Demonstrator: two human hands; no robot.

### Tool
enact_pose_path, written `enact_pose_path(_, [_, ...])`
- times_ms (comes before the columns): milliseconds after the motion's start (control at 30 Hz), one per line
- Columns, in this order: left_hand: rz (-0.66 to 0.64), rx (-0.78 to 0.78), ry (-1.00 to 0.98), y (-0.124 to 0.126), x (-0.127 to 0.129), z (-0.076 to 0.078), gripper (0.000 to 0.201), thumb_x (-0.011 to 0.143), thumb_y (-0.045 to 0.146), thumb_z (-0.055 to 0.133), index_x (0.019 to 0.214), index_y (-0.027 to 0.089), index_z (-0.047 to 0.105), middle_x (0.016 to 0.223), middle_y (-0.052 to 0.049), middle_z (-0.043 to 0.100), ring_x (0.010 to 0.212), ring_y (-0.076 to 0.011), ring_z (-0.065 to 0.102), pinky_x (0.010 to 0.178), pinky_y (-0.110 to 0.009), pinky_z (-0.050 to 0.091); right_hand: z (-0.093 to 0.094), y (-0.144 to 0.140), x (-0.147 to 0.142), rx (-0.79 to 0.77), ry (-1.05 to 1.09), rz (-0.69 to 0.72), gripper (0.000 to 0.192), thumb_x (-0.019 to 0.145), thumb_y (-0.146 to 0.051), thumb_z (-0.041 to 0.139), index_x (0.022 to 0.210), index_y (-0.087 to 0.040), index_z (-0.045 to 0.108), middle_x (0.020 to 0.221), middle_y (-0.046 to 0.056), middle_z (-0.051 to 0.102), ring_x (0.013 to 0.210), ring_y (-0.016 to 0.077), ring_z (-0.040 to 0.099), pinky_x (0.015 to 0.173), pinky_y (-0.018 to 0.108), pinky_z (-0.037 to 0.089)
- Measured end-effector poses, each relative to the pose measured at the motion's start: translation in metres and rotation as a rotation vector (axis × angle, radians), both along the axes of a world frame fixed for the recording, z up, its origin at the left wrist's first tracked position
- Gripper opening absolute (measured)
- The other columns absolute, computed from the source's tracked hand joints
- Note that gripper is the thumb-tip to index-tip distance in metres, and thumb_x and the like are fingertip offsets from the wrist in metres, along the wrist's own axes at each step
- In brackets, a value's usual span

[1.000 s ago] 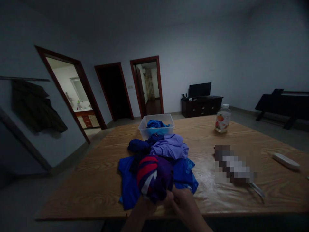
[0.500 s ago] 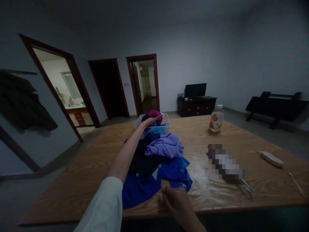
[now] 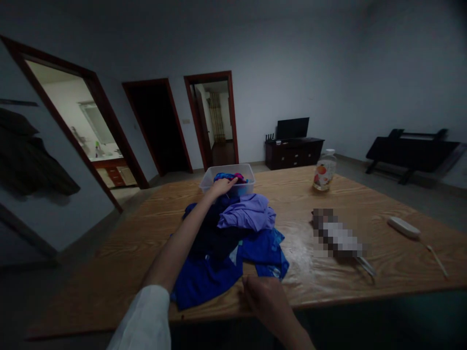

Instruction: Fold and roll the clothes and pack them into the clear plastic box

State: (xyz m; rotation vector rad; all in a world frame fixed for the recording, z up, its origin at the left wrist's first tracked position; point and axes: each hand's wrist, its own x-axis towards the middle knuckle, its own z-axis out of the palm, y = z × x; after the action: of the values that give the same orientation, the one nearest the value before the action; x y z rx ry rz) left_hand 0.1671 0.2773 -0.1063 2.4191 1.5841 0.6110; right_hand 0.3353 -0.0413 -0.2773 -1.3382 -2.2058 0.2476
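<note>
The left hand (image 3: 222,185) reaches out at 12 o'clock, grip loose with fingers apart over the striped bundle (image 3: 233,177) lying in the tub (image 3: 226,178). One bundle seems put away; a heap of clothes (image 3: 237,233) remains on the bench (image 3: 365,214). At 6 o'clock the right hand (image 3: 263,297) rests loosely curled, holding nothing, beside the heap.

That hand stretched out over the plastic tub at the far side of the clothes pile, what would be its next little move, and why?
Probably letting go and drawing back toward the pile. The left hand rests on the striped bundle, which already lies inside the tub, while more clothes sit on the table near the right hand.
</note>
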Motion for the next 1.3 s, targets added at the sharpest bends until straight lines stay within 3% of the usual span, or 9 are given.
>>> enact_pose_path(133, [-0.041, 0.269, -0.031, -0.041, -0.01, -0.025, 0.048, 0.097, 0.047, 0.049, 0.128, 0.013, 0.061, 0.137, -0.015, 0.058, 0.129, -0.027, 0.052, 0.114, -0.038, 0.037, 0.003, -0.004, -0.003, 0.056, -0.043, -0.005, 0.017, 0.093, -0.014, 0.051, 0.078, -0.019, 0.056, 0.071, 0.002, 0.066, 0.064, 0.015, 0.061, 0.061, 0.033, 0.016])
enact_pose_path(267, [-0.261, 0.173, 0.01, -0.1, -0.015, -0.065, 0.046, 0.097, 0.054, 0.051, 0.128, 0.022, 0.062, 0.146, -0.009, 0.051, 0.134, -0.0231, 0.049, 0.117, -0.037, 0.037, 0.004, -0.005, -0.003, 0.061, -0.056, 0.0, 0.015, 0.092, -0.014, 0.052, 0.08, -0.019, 0.059, 0.072, 0.002, 0.066, 0.065, 0.0153, 0.061, 0.062, 0.034, 0.016])
enact_pose_path(367, [-0.23, 0.154, 0.02, -0.13, -0.016, -0.082, 0.054, 0.093, 0.061, 0.054, 0.13, 0.021, 0.059, 0.133, -0.009, 0.061, 0.125, -0.0247, 0.056, 0.113, -0.039, 0.04, 0.002, -0.005, -0.004, 0.064, -0.061, 0.008, 0.016, 0.094, -0.016, 0.051, 0.081, -0.018, 0.059, 0.072, 0.002, 0.066, 0.064, 0.0145, 0.06, 0.062, 0.034, 0.016])
enact_pose_path(533, [-0.154, 0.163, -0.038, -0.147, -0.012, -0.064, 0.041, 0.097, 0.056, 0.049, 0.097, 0.018, 0.064, 0.1, -0.007, 0.067, 0.1, -0.0227, 0.062, 0.096, -0.034, 0.046, 0.009, -0.004, -0.004, 0.002, 0.04, 0.019, 0.024, 0.098, -0.024, 0.048, 0.077, -0.017, 0.057, 0.068, 0.003, 0.062, 0.062, 0.0132, 0.055, 0.06, 0.029, 0.02])
enact_pose_path(700, [-0.237, 0.102, -0.222, -0.207, 0.002, -0.039, 0.037, 0.097, 0.056, 0.051, 0.097, 0.019, 0.061, 0.097, -0.004, 0.066, 0.094, -0.0197, 0.061, 0.089, -0.031, 0.044, 0.029, 0.015, 0.017, -0.385, 0.676, -0.001, 0.048, 0.103, -0.057, 0.034, 0.087, -0.018, 0.056, 0.072, 0.002, 0.059, 0.064, 0.0147, 0.056, 0.06, 0.024, 0.04])
enact_pose_path(800, [-0.334, -0.028, -0.332, -0.261, 0.012, -0.041, 0.035, 0.095, 0.054, 0.057, 0.099, 0.02, 0.06, 0.097, -0.003, 0.066, 0.092, -0.0172, 0.06, 0.082, -0.028, 0.043, 0.035, 0.024, 0.038, -0.441, 0.803, -0.064, 0.061, 0.101, -0.067, 0.027, 0.11, -0.018, 0.063, 0.09, 0.008, 0.066, 0.077, 0.0199, 0.063, 0.068, 0.03, 0.051])
enact_pose_path(933, [-0.362, -0.139, -0.432, -0.312, 0.015, -0.062, 0.031, 0.093, 0.052, 0.061, 0.095, 0.021, 0.06, 0.092, -0.002, 0.064, 0.088, -0.016, 0.059, 0.081, -0.026, 0.043, 0.045, 0.022, 0.049, -0.286, 0.705, -0.078, 0.057, 0.093, -0.069, 0.047, 0.112, -0.02, 0.069, 0.101, 0.01, 0.068, 0.098, 0.0263, 0.064, 0.085, 0.035, 0.053])
enact_pose_path(1100, [-0.151, -0.324, -0.562, -0.328, 0.007, -0.099, 0.024, 0.092, 0.045, 0.064, 0.102, 0.023, 0.062, 0.101, -0.002, 0.068, 0.094, -0.018, 0.063, 0.086, -0.028, 0.049, 0.072, 0.008, 0.033, -0.186, 0.71, -0.136, 0.045, 0.102, -0.056, 0.044, 0.107, -0.018, 0.068, 0.108, 0.01, 0.068, 0.104, 0.025, 0.061, 0.094, 0.034, 0.049])
enact_pose_path(1300, [-0.201, -0.247, -0.534, -0.326, 0.011, -0.125, 0.036, 0.087, 0.035, 0.066, 0.121, 0.026, 0.065, 0.115, -0.008, 0.071, 0.105, -0.0256, 0.066, 0.096, -0.04, 0.056, 0.11, -0.031, -0.003, -0.033, 0.569, 0.229, 0.028, 0.105, -0.034, 0.043, 0.102, -0.018, 0.066, 0.116, 0.011, 0.061, 0.107, 0.0221, 0.056, 0.095, 0.033, 0.045])
